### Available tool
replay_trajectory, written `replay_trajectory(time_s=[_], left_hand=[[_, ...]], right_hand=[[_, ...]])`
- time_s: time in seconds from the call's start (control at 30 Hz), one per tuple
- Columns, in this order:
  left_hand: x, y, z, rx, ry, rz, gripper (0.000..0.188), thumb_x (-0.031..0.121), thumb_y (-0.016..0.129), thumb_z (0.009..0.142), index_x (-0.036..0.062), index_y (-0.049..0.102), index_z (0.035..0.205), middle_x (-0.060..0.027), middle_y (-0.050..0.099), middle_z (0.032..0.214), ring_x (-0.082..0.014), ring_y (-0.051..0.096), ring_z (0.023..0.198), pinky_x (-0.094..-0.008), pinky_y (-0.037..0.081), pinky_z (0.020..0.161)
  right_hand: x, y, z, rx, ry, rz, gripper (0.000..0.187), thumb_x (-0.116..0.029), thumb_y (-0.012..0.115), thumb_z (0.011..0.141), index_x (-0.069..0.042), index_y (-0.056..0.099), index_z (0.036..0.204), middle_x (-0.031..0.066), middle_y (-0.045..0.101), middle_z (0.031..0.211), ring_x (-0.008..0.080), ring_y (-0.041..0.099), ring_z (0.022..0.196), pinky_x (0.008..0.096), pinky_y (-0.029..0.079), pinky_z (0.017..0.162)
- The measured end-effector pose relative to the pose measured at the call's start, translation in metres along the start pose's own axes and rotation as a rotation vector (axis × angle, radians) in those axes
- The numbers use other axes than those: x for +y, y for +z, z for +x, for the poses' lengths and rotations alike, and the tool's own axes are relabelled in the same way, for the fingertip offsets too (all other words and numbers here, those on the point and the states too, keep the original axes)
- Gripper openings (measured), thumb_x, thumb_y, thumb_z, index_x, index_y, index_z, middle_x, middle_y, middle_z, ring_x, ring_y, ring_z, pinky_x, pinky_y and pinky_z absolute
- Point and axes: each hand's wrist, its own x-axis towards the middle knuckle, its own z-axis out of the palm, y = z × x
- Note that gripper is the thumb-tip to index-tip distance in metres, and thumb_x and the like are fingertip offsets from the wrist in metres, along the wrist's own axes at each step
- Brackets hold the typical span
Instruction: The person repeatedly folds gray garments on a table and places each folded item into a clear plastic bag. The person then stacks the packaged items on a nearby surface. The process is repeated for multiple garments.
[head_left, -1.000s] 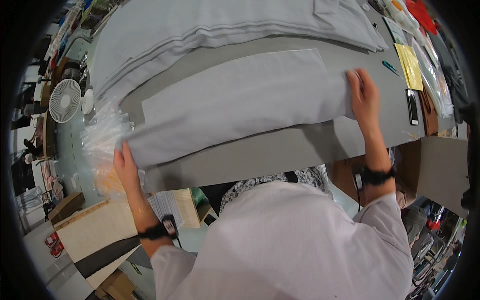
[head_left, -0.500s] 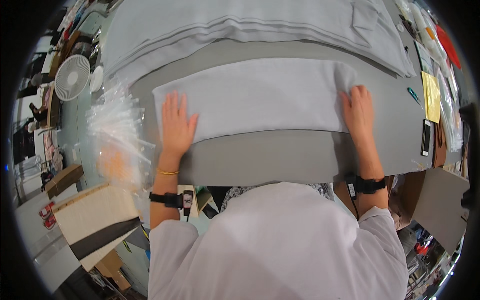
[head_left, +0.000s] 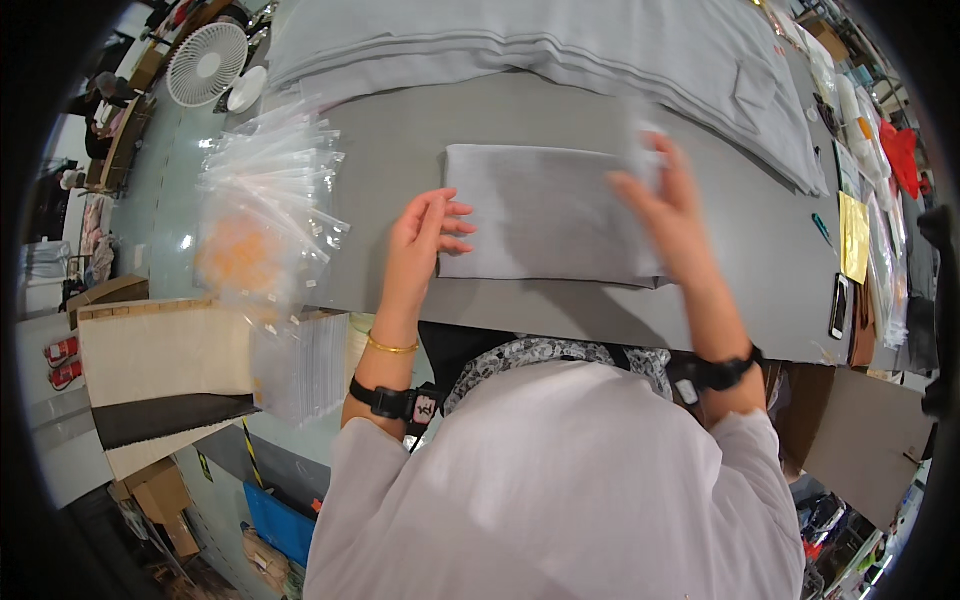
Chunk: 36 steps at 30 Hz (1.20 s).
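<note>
A light grey folded garment (head_left: 540, 215) lies on the grey table in front of me, as a compact rectangle. My left hand (head_left: 425, 225) is at its left edge, fingers apart and slightly bent, the fingertips over the cloth. At the right end my right hand (head_left: 670, 205) is smeared by motion. A pale, blurred flap of the garment stands up between its thumb and fingers. Farther back, a stack of similar light grey garments (head_left: 520, 40) spreads across the table, its layered edges toward me.
Clear plastic bags (head_left: 275, 190) fan out at the left, beside a white fan (head_left: 207, 65). On the right lie a phone (head_left: 838, 305), yellow paper (head_left: 853, 238) and a small teal-handled tool (head_left: 822, 229). An open cardboard box (head_left: 865, 430) stands below the table's right end.
The garment has gone from a long strip to a shorter rectangle. My left hand has left its flat spot on the cloth and moved right; my right hand has moved inward, raising a flap.
</note>
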Motion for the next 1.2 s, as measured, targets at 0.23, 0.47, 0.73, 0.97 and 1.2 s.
replay_trajectory(time_s=[0.23,0.47,0.73,0.97,1.2], left_hand=[[-0.019,0.005,0.013,0.088,0.049,0.084,0.048,0.025,0.069,0.101,-0.0034,0.050,0.135,-0.0166,0.067,0.122,-0.0200,0.069,0.102,-0.0306,0.056,0.086],[-0.035,0.002,0.037,0.089,0.333,0.296,0.037,0.007,0.063,0.098,-0.0031,0.050,0.131,-0.0122,0.067,0.120,-0.0184,0.063,0.112,-0.0312,0.049,0.097],[0.014,0.005,0.044,0.299,0.148,0.744,0.042,0.011,0.065,0.097,0.0002,0.051,0.136,-0.0135,0.065,0.115,-0.0239,0.064,0.106,-0.0364,0.052,0.092],[-0.006,0.052,-0.018,-0.154,0.668,1.485,0.050,0.022,0.069,0.095,0.0034,0.057,0.139,-0.0203,0.052,0.147,-0.0394,0.046,0.140,-0.0501,0.039,0.115],[-0.023,0.043,-0.036,0.038,0.599,1.097,0.035,0.019,0.073,0.092,0.0044,0.064,0.123,-0.0161,0.060,0.133,-0.0361,0.052,0.130,-0.0455,0.044,0.106]], right_hand=[[0.024,0.102,0.006,-0.298,0.093,-0.363,0.044,-0.020,0.072,0.098,-0.005,0.055,0.135,0.0102,0.065,0.113,0.0228,0.067,0.099,0.0363,0.054,0.083],[0.015,0.012,-0.041,-0.163,-0.258,-1.010,0.053,-0.034,0.076,0.092,-0.004,0.060,0.133,0.0150,0.064,0.130,0.0332,0.062,0.120,0.0445,0.050,0.098],[0.041,-0.001,-0.063,-0.197,-0.277,-1.055,0.063,-0.036,0.072,0.095,-0.003,0.053,0.144,0.0164,0.049,0.153,0.0369,0.044,0.144,0.0478,0.039,0.114],[0.051,-0.003,0.009,-0.172,-0.457,-1.208,0.067,-0.047,0.063,0.099,-0.003,0.049,0.149,0.0168,0.045,0.158,0.0345,0.036,0.150,0.0481,0.029,0.123],[0.054,-0.003,-0.016,-0.322,-0.484,-1.209,0.073,-0.049,0.064,0.097,-0.005,0.047,0.152,0.0185,0.042,0.160,0.0340,0.032,0.153,0.0501,0.023,0.125]])
